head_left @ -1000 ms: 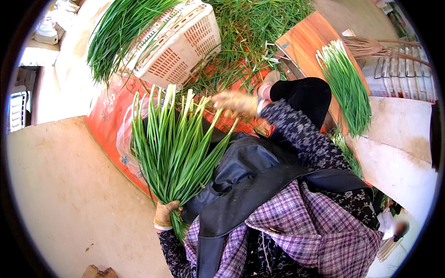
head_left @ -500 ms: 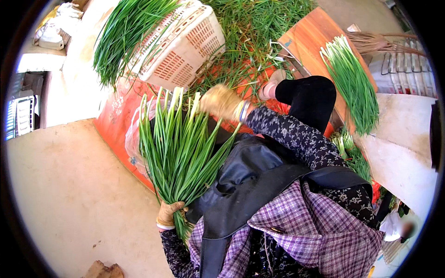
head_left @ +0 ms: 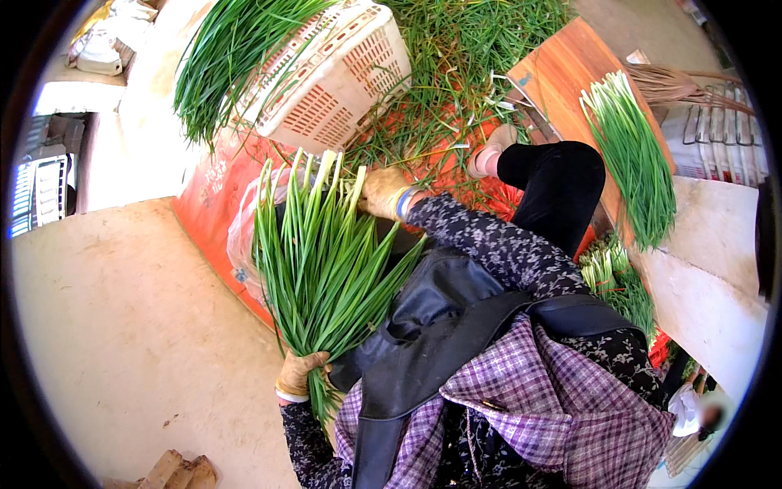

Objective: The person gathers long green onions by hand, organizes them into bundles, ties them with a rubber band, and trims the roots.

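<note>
My left hand (head_left: 300,376), in a tan work glove, is wrapped round the green leaf end of a bunch of garlic chives (head_left: 318,277). The bunch fans out over my lap, its pale stalk ends pointing away from me. Beside those ends, on their right, is my right hand (head_left: 384,194), also gloved, with its fingers curled in; what they hold, if anything, is hidden. Under the stalks lies part of a clear plastic bag (head_left: 244,236).
A white plastic basket (head_left: 346,90) carries more chives (head_left: 236,65) on top. Loose leaves (head_left: 472,49) cover the red sheet (head_left: 204,191). At right, a chive bundle (head_left: 631,155) lies on a wooden board (head_left: 562,61); tied bundles (head_left: 611,277) sit below. Behind is a broom (head_left: 664,84).
My right hand, blurred earlier, now shows sharply, slightly lower beside the stalk ends. My left hand still grips the bunch. The surroundings have shifted slightly right in the view.
</note>
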The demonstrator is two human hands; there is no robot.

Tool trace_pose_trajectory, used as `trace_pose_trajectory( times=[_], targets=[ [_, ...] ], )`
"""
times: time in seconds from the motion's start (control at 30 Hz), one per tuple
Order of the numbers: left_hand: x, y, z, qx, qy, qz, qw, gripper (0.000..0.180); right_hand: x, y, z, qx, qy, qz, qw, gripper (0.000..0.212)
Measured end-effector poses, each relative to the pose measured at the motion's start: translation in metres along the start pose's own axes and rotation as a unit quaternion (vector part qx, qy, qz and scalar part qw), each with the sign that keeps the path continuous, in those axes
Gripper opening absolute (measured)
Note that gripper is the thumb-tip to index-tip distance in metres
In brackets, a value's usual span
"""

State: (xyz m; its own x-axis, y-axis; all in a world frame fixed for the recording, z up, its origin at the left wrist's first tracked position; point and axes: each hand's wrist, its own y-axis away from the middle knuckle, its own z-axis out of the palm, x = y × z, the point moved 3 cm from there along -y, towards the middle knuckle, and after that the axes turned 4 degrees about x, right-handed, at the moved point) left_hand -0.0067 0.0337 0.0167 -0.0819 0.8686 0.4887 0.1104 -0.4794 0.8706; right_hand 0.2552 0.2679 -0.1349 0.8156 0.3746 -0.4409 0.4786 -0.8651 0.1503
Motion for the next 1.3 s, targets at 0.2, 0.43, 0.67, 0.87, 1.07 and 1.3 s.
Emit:
trace_pose_trajectory(
  times=[0.2, 0.43, 0.67, 0.87, 1.07, 1.3],
  targets=[
    [0.042, 0.005, -0.012, 0.012, -0.074, 0.058, 0.995, 0.040, 0.004, 0.043, 0.012, 0.146, -0.124, -0.313, 0.930, 0.019],
    [0.222, 0.000, 0.051, -0.020, -0.402, 0.134, 0.906, 0.029, 0.052, 0.044, 0.032, 0.220, -0.139, -0.220, 0.940, 0.013],
    [0.271, 0.028, 0.116, 0.107, -0.731, 0.388, 0.551, 0.036, 0.133, 0.047, 0.070, 0.015, -0.796, 0.249, 0.551, 0.028],
    [0.160, -0.016, 0.070, 0.229, -0.825, 0.399, 0.329, 0.084, 0.058, 0.025, 0.047, -0.056, -0.922, 0.120, 0.364, 0.069],
    [0.042, -0.030, 0.011, 0.232, -0.764, 0.381, 0.466, 0.090, 0.078, 0.025, -0.002, 0.004, -0.868, 0.205, 0.453, 0.029],
    [-0.004, -0.029, 0.003, 0.225, -0.698, 0.390, 0.558, 0.098, 0.161, 0.062, -0.092, 0.205, -0.791, 0.193, 0.544, 0.022]
  ],
)
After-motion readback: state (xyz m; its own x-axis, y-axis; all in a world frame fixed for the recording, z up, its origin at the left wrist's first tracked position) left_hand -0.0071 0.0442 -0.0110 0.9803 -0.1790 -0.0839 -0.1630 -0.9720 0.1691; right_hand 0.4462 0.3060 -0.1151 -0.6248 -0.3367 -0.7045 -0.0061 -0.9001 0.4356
